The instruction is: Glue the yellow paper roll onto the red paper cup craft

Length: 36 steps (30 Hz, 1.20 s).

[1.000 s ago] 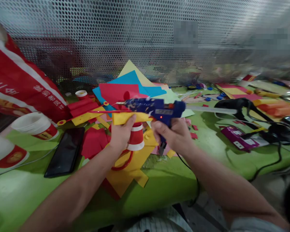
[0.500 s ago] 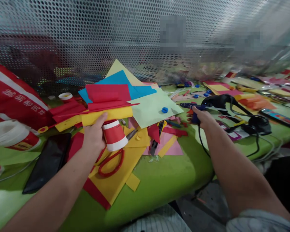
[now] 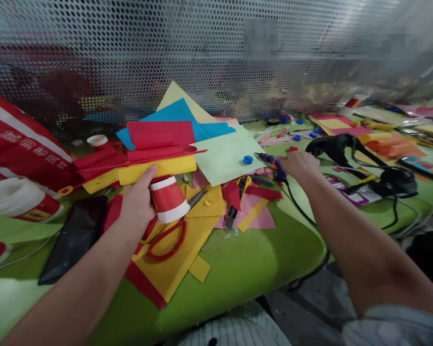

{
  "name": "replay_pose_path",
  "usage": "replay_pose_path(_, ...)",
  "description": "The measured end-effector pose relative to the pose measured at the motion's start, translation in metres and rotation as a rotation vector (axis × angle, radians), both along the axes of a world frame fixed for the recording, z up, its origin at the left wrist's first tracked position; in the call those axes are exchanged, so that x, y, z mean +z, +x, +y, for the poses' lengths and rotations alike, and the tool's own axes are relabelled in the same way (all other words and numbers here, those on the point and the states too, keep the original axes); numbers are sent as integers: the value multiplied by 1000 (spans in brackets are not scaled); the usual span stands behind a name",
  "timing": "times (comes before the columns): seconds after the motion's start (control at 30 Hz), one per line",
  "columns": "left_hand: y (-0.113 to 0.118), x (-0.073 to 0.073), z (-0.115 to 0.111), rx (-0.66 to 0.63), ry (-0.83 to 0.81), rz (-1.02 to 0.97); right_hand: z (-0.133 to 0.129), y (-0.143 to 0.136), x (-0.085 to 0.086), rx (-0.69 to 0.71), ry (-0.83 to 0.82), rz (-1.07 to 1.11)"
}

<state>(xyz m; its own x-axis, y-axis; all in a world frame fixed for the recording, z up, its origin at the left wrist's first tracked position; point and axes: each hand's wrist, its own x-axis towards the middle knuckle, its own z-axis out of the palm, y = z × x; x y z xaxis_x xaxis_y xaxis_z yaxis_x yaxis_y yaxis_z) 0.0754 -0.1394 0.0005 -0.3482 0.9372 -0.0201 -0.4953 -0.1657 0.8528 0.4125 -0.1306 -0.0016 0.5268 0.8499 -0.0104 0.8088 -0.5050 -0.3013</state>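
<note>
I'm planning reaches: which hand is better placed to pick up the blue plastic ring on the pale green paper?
Probably the right hand: it is nearer the blue plastic ring, though busy at the dark blue glue gun. The left hand grips a long yellow paper piece.

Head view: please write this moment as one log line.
left hand: holding yellow paper; right hand: at glue gun; cup: beside left hand

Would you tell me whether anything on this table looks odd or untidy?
Yes, a little: the utility knife lies among loose paper scraps, with whitish residue on the green table at its near end, perhaps stray glue. The red-and-white cup beside the left hand tilts instead of standing upright. I see no clear damage.
</note>
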Motion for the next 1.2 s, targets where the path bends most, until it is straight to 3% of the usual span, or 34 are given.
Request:
replay_pose_path(0.07, 0, 0, 1, -5, 9, 0, -7, -29, 7, 125, 11, -41)
replay_pose_path(0.2, 0, -1, 0, -19, 50, 13, -22, -100, 2, 644, 3, 21)
replay_pose_path(0.33, -1, -3, -1, -39, 89, 15, -25, -142, -15, 851, -61, -13)
replay_pose_path(0.5, -1, -3, -2, -42, 93, 12, -19, -145, -28, 851, -121, -10)
replay_pose_path(0.73, -3, -2, -1, -67, 70, 18, -19, -138, -27, 843, -65, 189)
replay_pose_path(0.83, -4, -3, -1, -94, 72, 44, -20, -126, -23, 783, 83, 476)
replay_pose_path(1.03, -2, -3, -5, -162, 41, 128, -20, -105, -13, 648, 608, 927)
replay_pose_path(1.2, 2, -3, -9, -181, -5, 134, -23, -107, -9, 608, 591, 1183)
